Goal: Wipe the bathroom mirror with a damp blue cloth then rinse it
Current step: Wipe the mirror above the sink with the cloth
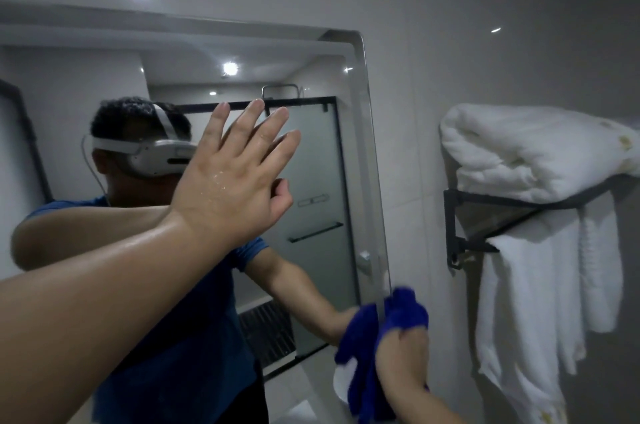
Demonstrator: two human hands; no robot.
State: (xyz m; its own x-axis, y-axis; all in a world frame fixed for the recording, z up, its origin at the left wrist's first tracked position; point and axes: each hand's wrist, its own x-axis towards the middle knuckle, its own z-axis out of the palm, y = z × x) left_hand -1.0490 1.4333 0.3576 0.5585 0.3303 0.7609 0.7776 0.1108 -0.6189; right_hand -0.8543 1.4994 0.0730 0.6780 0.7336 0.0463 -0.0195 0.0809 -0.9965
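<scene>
The bathroom mirror [332, 153] fills the left and middle of the head view, its right edge a bright vertical strip. My left hand [235, 174] is wet and lies flat against the glass, fingers straight and spread. Low on the mirror's right edge my right hand [401, 354] grips the blue cloth [407, 309] and holds it against that edge. Part of the cloth hangs down below the hand, and its reflection shows in the glass beside it.
A black wall rack [485, 205] to the right of the mirror carries a folded white towel [526, 150], with more white towels [530, 302] hanging below. The mirror reflects a person in a blue shirt, a frosted shower door and ceiling lights.
</scene>
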